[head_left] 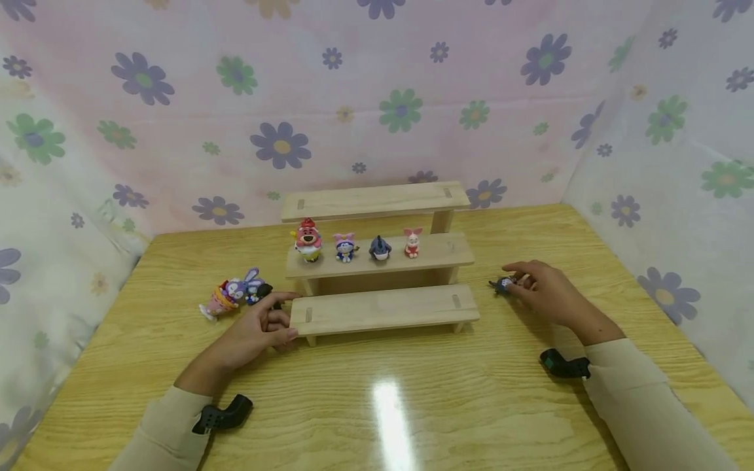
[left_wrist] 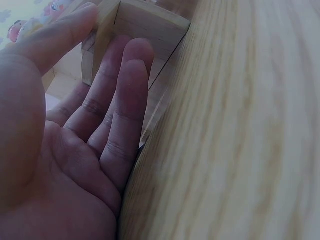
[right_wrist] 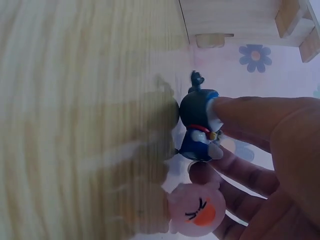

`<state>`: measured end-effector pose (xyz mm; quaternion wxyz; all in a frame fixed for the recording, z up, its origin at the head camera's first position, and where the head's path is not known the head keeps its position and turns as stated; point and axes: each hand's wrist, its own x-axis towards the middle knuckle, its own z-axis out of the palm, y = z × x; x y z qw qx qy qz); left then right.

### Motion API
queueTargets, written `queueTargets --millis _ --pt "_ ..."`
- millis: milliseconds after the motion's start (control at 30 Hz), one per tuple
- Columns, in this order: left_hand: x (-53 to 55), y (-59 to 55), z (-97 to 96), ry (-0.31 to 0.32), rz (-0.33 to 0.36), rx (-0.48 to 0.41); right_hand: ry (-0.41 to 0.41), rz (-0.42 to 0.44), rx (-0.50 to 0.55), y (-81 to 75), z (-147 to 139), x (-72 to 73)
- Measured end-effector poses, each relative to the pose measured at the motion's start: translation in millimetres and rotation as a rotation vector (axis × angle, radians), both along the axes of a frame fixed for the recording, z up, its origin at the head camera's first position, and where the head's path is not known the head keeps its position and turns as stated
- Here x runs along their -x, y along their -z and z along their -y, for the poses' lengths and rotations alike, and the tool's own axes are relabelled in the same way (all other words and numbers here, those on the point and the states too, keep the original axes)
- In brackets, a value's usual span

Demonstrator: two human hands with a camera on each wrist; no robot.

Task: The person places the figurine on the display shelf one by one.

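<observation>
My left hand grips the left end of the wooden tiered stand at its lowest step. In the left wrist view the thumb lies along the step's edge and the fingers reach in by its leg. To the right of the stand, my right hand pinches a small dark blue cat figurine with a red collar and a yellow bell, low over the table. A round pink figurine with an orange mouth or beak is just below it in the right wrist view, near the fingers; the hand hides it from the head view.
On the middle step stand a red bear figurine, a purple-hooded figurine, a grey-blue donkey figurine and a pink piglet figurine. A purple rabbit figurine and a black figurine lie left. Flowered cloth hangs behind.
</observation>
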<state>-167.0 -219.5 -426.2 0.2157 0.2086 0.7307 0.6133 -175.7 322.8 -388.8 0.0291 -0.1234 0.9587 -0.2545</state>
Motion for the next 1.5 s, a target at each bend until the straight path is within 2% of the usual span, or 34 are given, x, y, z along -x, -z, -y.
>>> queueTargets --millis 300,533,633,833,1000,1200,1400,1500 --pt "0.3 -0.7 -1.3 -0.01 0.004 0.024 -0.028 -0.019 -0.08 1.9 9.0 -1.1" --pt "0.3 -0.4 -0.6 -0.008 -0.003 0.021 -0.03 -0.046 -0.079 -0.1 10.3 -0.6" --pt "0.5 -0.5 -1.1 -0.01 -0.003 0.023 -0.014 -0.109 -0.049 -4.0 10.9 0.3" --pt "0.0 -1.4 -1.8 -0.009 -0.002 0.03 0.033 -0.326 0.041 -12.5 17.4 -1.1" --pt "-1.5 -1.8 -1.3 -0.011 0.002 0.031 0.073 -0.478 0.16 -22.2 26.2 -4.7" --pt "-2.6 0.0 1.6 -0.022 0.01 0.032 0.098 -0.518 0.254 -31.2 44.7 -2.2" --pt "-1.3 0.4 0.8 -0.012 0.006 0.022 0.104 -0.614 0.342 -32.2 64.3 2.2" --pt "-0.3 0.2 0.0 -0.007 0.005 0.02 0.098 -0.629 0.383 -33.2 72.5 5.4"
